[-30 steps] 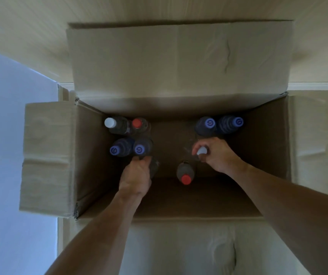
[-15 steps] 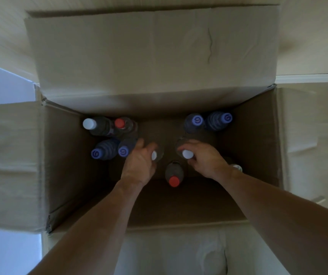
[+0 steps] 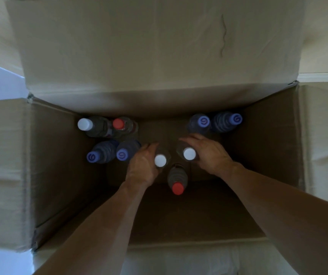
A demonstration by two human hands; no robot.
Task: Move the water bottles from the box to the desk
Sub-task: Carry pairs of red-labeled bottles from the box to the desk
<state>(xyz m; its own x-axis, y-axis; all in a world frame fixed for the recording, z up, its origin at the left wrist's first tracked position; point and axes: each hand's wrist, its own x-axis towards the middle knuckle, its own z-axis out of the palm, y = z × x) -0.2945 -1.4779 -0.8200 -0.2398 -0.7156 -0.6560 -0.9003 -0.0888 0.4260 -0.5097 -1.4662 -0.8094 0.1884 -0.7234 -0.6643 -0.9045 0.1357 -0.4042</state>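
Inside the open cardboard box (image 3: 64, 155), left hand (image 3: 142, 167) grips one white-capped bottle (image 3: 160, 160); right hand (image 3: 208, 153) grips another white-capped bottle (image 3: 189, 153). Red-capped bottle (image 3: 177, 180) stands between both wrists.

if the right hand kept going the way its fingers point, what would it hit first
Likely the left hand or its white-cap bottle: the right hand, around its own bottle, points left. Depth is unclear.

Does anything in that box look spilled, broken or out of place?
Nothing spilled or broken. All bottles stand upright and capped in the box. The only blemish is a crease on the back flap. Each hand holds a white-capped bottle.
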